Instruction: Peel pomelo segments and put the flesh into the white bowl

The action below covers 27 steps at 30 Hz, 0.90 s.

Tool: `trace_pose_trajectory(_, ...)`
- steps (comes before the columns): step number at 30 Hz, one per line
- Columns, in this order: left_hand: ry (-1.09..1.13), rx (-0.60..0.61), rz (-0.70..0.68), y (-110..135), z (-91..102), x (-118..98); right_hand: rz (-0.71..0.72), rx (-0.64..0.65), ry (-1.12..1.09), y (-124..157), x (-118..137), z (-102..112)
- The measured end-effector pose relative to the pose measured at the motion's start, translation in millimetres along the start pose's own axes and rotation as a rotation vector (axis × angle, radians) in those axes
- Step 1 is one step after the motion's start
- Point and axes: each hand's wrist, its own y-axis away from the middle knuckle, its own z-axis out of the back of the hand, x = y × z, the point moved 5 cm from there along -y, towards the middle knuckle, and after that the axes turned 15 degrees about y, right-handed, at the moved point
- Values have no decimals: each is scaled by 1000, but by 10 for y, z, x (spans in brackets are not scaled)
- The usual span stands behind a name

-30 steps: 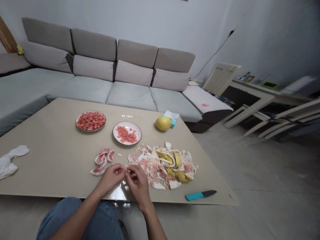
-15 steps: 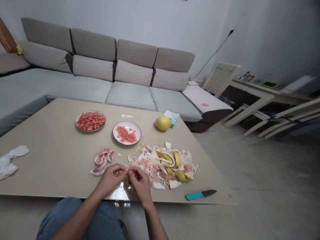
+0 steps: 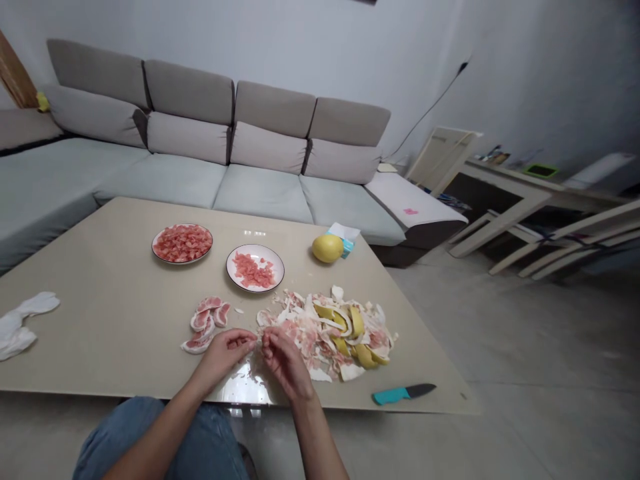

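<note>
My left hand [image 3: 226, 355] and my right hand [image 3: 285, 360] meet at the near edge of the beige table [image 3: 100, 320], fingertips pinched together around a small piece of pink fruit that is mostly hidden between them. Just left of my hands lie several peeled pink pomelo segments [image 3: 205, 323]. To the right spreads a heap of yellow rind and white pith [image 3: 333, 330]. Further back stand a white plate with some pink flesh pieces [image 3: 255, 268] and a fuller plate of pink flesh [image 3: 182, 243].
A teal-handled knife [image 3: 403, 393] lies near the table's front right edge. A whole yellow pomelo [image 3: 327, 248] sits beside a tissue pack [image 3: 345, 235] at the back right. White cloth [image 3: 23, 321] lies at the far left. A grey sofa [image 3: 200, 153] stands behind.
My right hand has turned and slid slightly right, its fingers opening out along the peel heap's edge. My left hand stays pinched in the same spot. The view shifted down a little.
</note>
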Motion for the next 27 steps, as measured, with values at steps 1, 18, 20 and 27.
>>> trace_pose_trajectory(1,2,-13,4,-6,14,9,43,-19,102,-79,72,8)
trace_pose_trajectory(18,-86,-148,-200,-15,118,-148,346,-132,766,11,416,-67)
trace_pose_trajectory(20,-106,-151,-238,2,106,-147,394,-140,831,127,410,-96)
trace_pose_trajectory(27,-117,-103,-250,25,66,-123,567,-189,1008,233,470,-169)
